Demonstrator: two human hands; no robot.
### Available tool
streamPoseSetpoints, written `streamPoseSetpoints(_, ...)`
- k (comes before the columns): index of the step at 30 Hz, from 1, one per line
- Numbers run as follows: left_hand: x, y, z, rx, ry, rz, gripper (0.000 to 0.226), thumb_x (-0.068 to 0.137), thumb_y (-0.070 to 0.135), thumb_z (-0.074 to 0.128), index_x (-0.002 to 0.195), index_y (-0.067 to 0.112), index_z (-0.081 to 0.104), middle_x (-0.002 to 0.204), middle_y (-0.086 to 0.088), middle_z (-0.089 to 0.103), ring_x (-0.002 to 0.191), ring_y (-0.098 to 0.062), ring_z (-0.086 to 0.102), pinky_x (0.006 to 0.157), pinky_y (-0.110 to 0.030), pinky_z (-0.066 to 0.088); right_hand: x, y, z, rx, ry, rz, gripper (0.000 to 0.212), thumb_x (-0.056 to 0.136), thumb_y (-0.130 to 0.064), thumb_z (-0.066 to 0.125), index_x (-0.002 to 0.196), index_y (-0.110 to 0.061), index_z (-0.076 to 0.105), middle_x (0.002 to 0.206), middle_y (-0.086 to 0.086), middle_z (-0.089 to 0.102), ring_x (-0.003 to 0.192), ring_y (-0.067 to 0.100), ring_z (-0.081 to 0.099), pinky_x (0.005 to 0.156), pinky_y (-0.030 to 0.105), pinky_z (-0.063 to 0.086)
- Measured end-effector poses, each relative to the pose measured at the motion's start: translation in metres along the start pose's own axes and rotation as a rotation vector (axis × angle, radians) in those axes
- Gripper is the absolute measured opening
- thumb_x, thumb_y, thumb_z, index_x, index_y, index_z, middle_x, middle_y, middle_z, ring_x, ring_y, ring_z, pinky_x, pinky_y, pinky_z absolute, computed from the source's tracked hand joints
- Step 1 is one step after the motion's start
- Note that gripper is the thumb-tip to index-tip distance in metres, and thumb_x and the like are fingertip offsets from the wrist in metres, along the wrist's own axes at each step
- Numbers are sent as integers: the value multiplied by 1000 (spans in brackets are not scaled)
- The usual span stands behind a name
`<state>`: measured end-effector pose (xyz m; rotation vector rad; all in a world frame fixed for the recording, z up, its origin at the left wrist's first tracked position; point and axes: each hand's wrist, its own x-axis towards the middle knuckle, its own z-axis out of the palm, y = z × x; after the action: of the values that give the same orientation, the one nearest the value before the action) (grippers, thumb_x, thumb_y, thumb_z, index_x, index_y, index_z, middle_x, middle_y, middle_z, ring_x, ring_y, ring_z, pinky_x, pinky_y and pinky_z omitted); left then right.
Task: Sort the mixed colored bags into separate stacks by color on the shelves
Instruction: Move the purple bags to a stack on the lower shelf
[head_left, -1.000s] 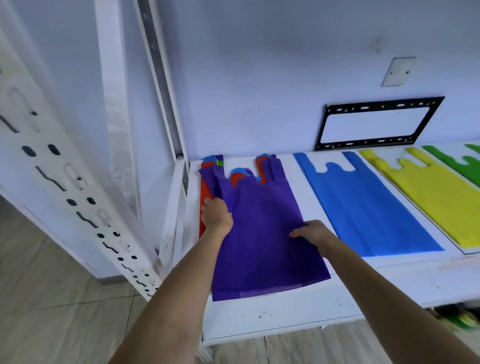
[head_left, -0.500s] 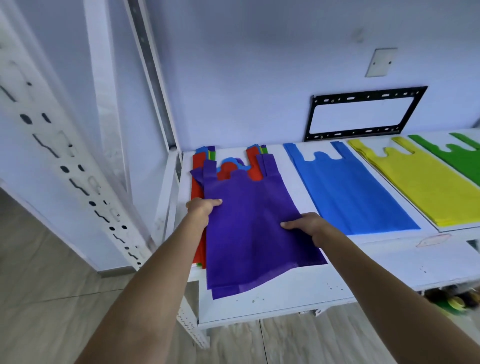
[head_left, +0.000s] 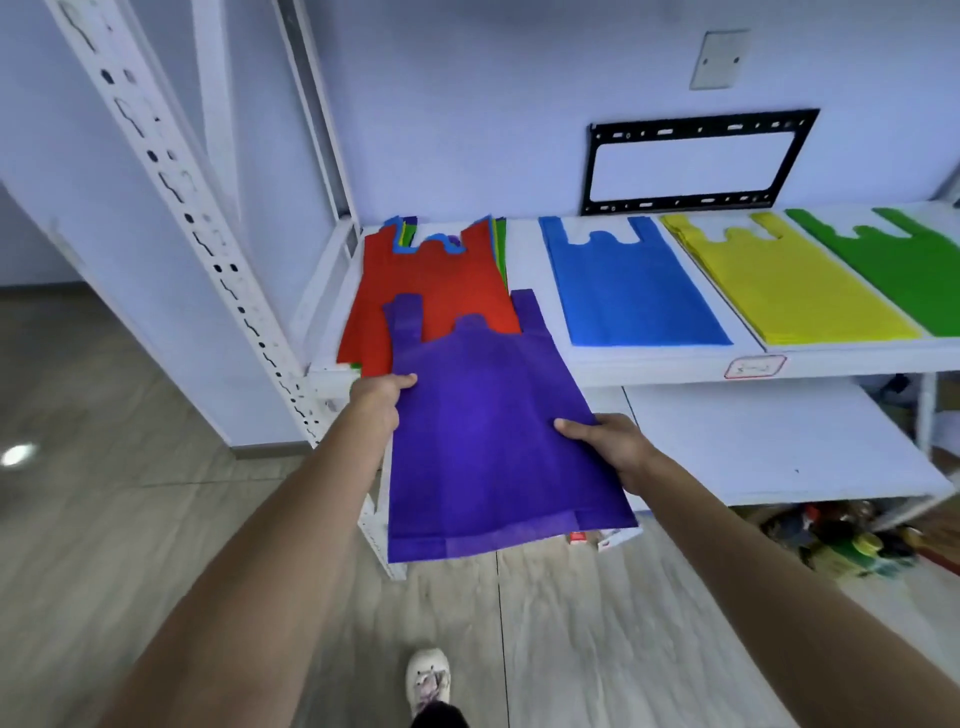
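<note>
left hand (head_left: 382, 397): grips the left edge of the purple bag (head_left: 488, 441), thumb on top, the other fingers hidden under the fabric.
right hand (head_left: 613, 449): clamped on the bag's right edge, thumb lying across the top face, the rest tucked beneath.
purple bag: held flat between both hands, in the air in front of the upper shelf (head_left: 649, 364); its handles point toward the wall and overlap the near end of the red bag (head_left: 436, 291); its bottom hem hangs out over the floor (head_left: 156, 519).
mixed pile: the red bag lies on top at the left end of the upper shelf; blue, green and purple edges peek out around its handles.
blue bag (head_left: 634, 291): flat on the upper shelf, just right of the mixed pile.
yellow bag (head_left: 779, 286): flat to the right of the blue one, apparently a stack, though the layers are hard to tell.
green bag (head_left: 904, 265): at the right edge of the view, next to the yellow.
lower shelf (head_left: 779, 447): white board below the upper one, partly hidden by the purple bag.
wall bracket (head_left: 696, 161): black frame fixed to the wall behind the shelf.
shoe (head_left: 428, 675): white, on the floor below the arms.
</note>
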<state>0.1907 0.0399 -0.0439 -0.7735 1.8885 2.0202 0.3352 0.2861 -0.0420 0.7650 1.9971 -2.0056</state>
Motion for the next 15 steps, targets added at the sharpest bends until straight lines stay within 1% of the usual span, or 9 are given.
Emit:
streamPoseSetpoints(2, -20, -20, -5, 10, -73, -104, 15, 81, 5, 71, 95, 5, 66, 111, -14, 67, 88, -28, 63, 85, -45, 52, -22, 21, -8, 17, -2, 11, 36, 79, -23, 75, 108, -3, 69, 103, 14, 73, 91, 31, 71, 77, 37, 59)
streamPoseSetpoints(4, -37, -43, -10, 36, -145, -174, 24, 86, 8, 67, 110, 5, 65, 99, -12, 68, 79, -26, 64, 84, -44, 55, -38, 43, -16, 22, -7, 32, 36, 79, -24, 76, 108, -3, 69, 103, 14, 73, 92, 32, 71, 78, 38, 58)
streamPoseSetpoints(6, -49, -68, -14, 71, -181, -194, 37, 89, 7, 61, 126, 2, 58, 87, -9, 63, 68, -20, 63, 64, -37, 60, -50, 65, -21, 33, -9, 52, 37, 79, -23, 76, 109, -2, 69, 104, 15, 73, 94, 33, 70, 82, 40, 58)
streamPoseSetpoints(7, -56, -81, -14, 89, -182, -193, 39, 91, 6, 59, 130, 1, 55, 85, -7, 62, 66, -18, 62, 58, -33, 60, -54, 76, -24, 41, -10, 64, 37, 79, -22, 75, 109, -2, 68, 103, 14, 73, 93, 33, 70, 81, 40, 58)
streamPoseSetpoints(9, -67, -107, -14, 137, -171, -180, 37, 95, 6, 54, 131, -1, 52, 81, -5, 60, 66, -15, 58, 49, -26, 57, -61, 99, -28, 60, -12, 94, 34, 80, -21, 74, 108, -3, 69, 99, 13, 73, 83, 29, 71, 72, 35, 60)
streamPoseSetpoints(10, -69, -119, -13, 166, -161, -172, 34, 97, 8, 51, 130, 0, 53, 81, -5, 59, 66, -15, 57, 43, -24, 54, -63, 108, -29, 65, -15, 109, 33, 81, -20, 74, 108, -3, 69, 98, 13, 73, 79, 26, 70, 66, 32, 60)
streamPoseSetpoints(11, -69, -131, -13, 210, -144, -158, 32, 98, 9, 50, 129, 0, 54, 83, -6, 61, 66, -16, 57, 41, -25, 52, -65, 118, -30, 65, -20, 127, 32, 81, -20, 73, 109, -4, 69, 99, 13, 73, 77, 25, 70, 63, 30, 59)
streamPoseSetpoints(13, -63, -155, -12, 295, -119, -102, 29, 98, 9, 48, 126, 2, 54, 96, -10, 63, 71, -19, 60, 53, -26, 52, -62, 135, -32, 62, -33, 153, 32, 82, -18, 72, 110, -3, 68, 97, 12, 74, 73, 23, 71, 56, 26, 57)
streamPoseSetpoints(15, -55, -173, -13, 348, -106, -57, 28, 97, 7, 47, 124, 6, 54, 109, -13, 63, 80, -23, 61, 68, -31, 53, -58, 147, -33, 62, -48, 178, 28, 83, -14, 71, 109, -4, 67, 88, 9, 75, 64, 19, 72, 51, 24, 55)
